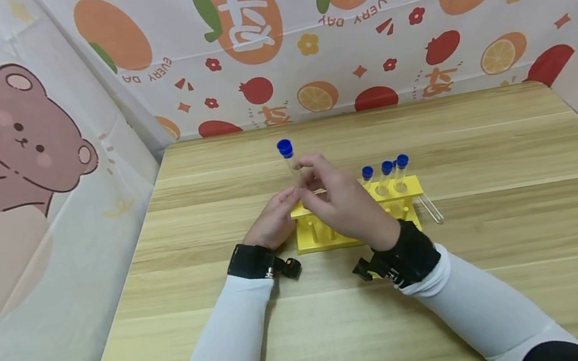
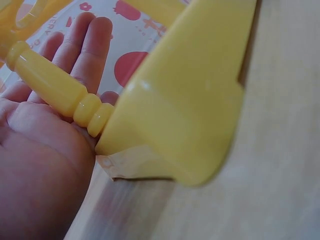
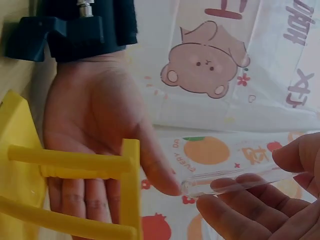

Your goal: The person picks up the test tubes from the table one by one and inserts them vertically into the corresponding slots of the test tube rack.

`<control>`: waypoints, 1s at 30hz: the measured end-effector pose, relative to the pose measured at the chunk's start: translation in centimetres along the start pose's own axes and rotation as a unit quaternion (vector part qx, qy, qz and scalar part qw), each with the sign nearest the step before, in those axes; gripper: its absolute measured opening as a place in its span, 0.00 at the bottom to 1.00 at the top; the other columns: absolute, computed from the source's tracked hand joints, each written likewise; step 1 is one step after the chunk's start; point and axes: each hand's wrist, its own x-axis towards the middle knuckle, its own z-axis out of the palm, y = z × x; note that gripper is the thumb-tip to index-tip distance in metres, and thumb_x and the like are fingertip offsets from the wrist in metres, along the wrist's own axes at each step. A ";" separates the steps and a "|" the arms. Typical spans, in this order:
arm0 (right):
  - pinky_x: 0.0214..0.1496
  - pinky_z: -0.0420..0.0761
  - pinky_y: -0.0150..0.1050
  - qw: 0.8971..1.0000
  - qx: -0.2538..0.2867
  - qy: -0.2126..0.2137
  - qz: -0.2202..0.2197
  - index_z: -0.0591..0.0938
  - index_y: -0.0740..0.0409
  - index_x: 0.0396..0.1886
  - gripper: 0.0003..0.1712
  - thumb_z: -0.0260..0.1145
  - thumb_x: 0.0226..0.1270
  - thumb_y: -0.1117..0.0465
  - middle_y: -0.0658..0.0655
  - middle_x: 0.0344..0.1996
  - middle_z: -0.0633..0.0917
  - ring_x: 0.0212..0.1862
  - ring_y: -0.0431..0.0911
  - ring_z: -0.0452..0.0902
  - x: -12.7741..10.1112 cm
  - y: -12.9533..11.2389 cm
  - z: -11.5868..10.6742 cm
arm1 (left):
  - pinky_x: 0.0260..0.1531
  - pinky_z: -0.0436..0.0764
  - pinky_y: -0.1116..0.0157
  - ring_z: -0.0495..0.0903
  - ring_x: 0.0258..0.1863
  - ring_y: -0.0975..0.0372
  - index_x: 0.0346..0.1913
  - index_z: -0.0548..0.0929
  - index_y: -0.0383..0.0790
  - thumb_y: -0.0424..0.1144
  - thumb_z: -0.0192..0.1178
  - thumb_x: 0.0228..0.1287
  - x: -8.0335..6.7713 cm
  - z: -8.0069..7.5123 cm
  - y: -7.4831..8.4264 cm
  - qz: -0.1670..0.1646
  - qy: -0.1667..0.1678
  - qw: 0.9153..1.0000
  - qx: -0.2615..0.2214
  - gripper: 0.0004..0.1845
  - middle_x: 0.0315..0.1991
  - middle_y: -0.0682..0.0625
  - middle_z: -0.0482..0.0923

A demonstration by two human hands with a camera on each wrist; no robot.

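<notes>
In the head view, my right hand [image 1: 348, 205] pinches an upright glass test tube [image 1: 294, 172] with a blue stopper [image 1: 285, 147] over the left end of a yellow test tube rack [image 1: 352, 196]. The right wrist view shows the right hand [image 3: 260, 200] with thumb and fingers on the clear test tube [image 3: 235, 181]. Beside the rack's left end is my left hand [image 1: 272, 219], its thumb tip at the tube's rounded bottom. Its fingers look straight behind the rack post [image 2: 52, 87] in the left wrist view, where the palm [image 2: 45, 155] faces the rack.
Several blue-stoppered test tubes [image 1: 387, 168] stand in the right part of the rack. A clear glass tube [image 1: 432, 209] lies on the wooden table [image 1: 514, 270] just right of it. A printed cloth [image 1: 316, 72] hangs behind the table's far edge.
</notes>
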 end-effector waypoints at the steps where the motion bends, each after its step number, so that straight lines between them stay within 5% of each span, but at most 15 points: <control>1: 0.49 0.83 0.38 1.000 -0.004 -0.002 0.001 0.68 0.55 0.60 0.21 0.61 0.70 0.66 0.56 0.38 0.83 0.46 0.45 0.83 0.0 0.1 0.1 | 0.66 0.28 0.33 0.38 0.78 0.56 0.58 0.81 0.59 0.63 0.57 0.65 0.0 0.0 0.0 -0.001 0.000 1.000 0.000 0.23 0.77 0.51 0.56; 11: 0.51 0.82 0.37 0.999 -0.040 -0.016 0.000 0.67 0.58 0.63 0.22 0.59 0.72 0.67 0.55 0.38 0.82 0.47 0.45 0.82 0.1 1.1 1.0 | 0.68 0.28 0.36 0.36 0.78 0.57 0.51 0.83 0.61 0.54 0.50 0.74 -0.2 0.1 0.3 -0.008 0.009 1.000 0.003 0.13 0.78 0.51 0.52; 17: 0.49 0.82 0.37 0.999 -0.037 -0.012 0.016 0.67 0.58 0.63 0.22 0.59 0.71 0.67 0.55 0.39 0.82 0.46 0.44 0.81 0.2 1.3 1.1 | 0.69 0.31 0.35 0.37 0.79 0.56 0.66 0.75 0.51 0.56 0.46 0.75 -0.1 0.0 0.3 -0.011 0.010 1.000 0.003 0.24 0.78 0.54 0.52; 30: 0.44 0.84 0.37 0.996 -0.028 -0.034 0.081 0.62 0.59 0.69 0.28 0.58 0.72 0.66 0.54 0.40 0.81 0.47 0.48 0.85 0.2 2.0 1.2 | 0.68 0.32 0.33 0.35 0.79 0.55 0.71 0.68 0.42 0.61 0.49 0.71 0.0 -0.1 0.2 -0.025 0.017 1.000 0.003 0.34 0.78 0.52 0.52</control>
